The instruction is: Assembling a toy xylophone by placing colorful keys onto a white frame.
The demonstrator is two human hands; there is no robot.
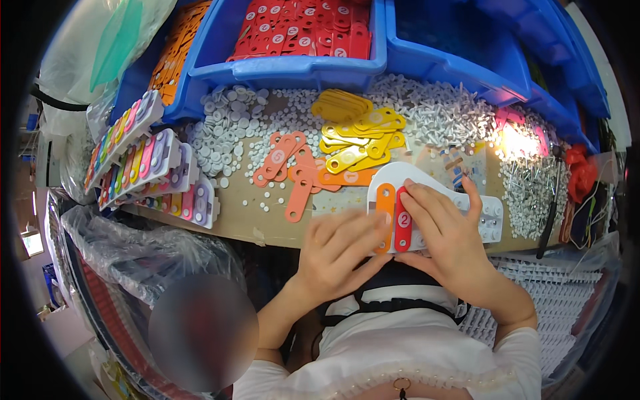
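Observation:
A white xylophone base [400, 175], rounded at its left end, lies at the table's front edge. Across it are an orange bar [385, 200] and, just right of that, a red bar [403, 230]. My right hand [443, 237] grips the base, its fingertips on the red bar, thumb at the near edge and one finger raised. My left hand [340, 250] is blurred by motion, its fingertips over the orange bar's lower end; whether it holds anything is hidden. Loose coral bars [298, 200] and a pile of yellow bars [363, 137] lie beyond my hands.
Blue bins hold red bars [303, 30] and orange bars [175, 57]. White caps [230, 110] and screw-like pins [443, 107] are heaped before them. Assembled xylophones [157, 160] stack at the left. At right lie small metal parts [533, 180] and a dark rod-like tool [549, 223].

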